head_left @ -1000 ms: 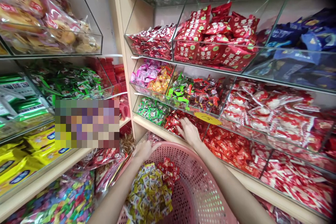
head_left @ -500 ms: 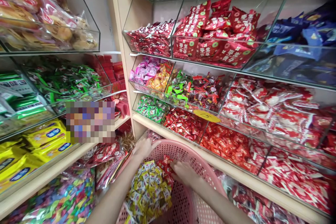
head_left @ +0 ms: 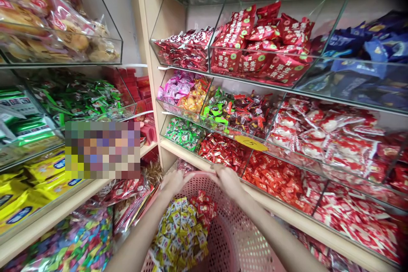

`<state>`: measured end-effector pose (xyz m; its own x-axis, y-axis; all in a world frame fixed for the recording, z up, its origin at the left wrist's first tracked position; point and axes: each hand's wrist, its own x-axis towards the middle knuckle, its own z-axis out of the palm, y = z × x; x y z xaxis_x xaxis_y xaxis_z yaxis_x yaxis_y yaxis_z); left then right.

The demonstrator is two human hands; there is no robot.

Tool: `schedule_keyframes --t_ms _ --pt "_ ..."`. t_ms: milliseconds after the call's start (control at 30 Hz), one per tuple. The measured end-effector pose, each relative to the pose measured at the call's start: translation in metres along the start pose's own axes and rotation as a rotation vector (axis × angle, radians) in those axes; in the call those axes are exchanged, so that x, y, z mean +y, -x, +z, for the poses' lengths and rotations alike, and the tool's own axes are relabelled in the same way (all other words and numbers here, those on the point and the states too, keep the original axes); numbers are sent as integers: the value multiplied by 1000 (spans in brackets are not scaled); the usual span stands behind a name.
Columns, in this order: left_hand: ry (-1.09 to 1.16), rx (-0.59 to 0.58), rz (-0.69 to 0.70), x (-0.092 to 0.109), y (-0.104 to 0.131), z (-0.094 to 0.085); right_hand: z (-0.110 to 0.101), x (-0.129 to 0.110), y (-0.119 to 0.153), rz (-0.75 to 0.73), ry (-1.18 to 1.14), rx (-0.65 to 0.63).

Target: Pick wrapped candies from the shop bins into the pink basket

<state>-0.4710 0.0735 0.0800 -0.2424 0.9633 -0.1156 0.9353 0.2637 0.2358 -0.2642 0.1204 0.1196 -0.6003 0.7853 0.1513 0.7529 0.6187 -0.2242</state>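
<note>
A pink perforated plastic basket [head_left: 251, 240] is in front of me, below the shelves. Inside it lie a heap of yellow-and-white wrapped candies [head_left: 180, 231] and a smaller cluster of red wrapped candies [head_left: 204, 206] toward the far side. My left hand [head_left: 173, 180] is closed over the rim at the far left. At the far right of the rim is my right hand [head_left: 227, 178], its fingers curled over the edge close to the shelf board and slightly blurred. The outer side of the rim under both hands is hidden.
Clear bins of red candies [head_left: 223, 149], orange-red candies [head_left: 277, 178] and green candies [head_left: 183, 132] sit just beyond the basket. A wooden shelf edge [head_left: 274, 204] runs close along its right side. Yellow packets [head_left: 47, 172] fill a bin at left; bagged colourful sweets [head_left: 73, 238] lie below.
My right hand has left the red candies in the basket and moved up and away to the far rim. My left hand stays on the rim.
</note>
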Motion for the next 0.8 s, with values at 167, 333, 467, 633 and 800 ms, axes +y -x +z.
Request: schedule_keyframes --t_ms 167,333,467,633,800 --pt "-5 -4 12 -2 -2 1 -14 27 -34 266 98 51" --pt "-14 23 16 -2 -1 2 -3 42 -48 372 134 -21" --pt "-3 18 4 -2 0 0 2 48 -51 406 111 -37" --pt "6 -3 9 -2 -2 0 1 52 -51 433 43 -46" --pt "-11 -5 8 -3 -2 2 0 52 -53 495 7 -52"
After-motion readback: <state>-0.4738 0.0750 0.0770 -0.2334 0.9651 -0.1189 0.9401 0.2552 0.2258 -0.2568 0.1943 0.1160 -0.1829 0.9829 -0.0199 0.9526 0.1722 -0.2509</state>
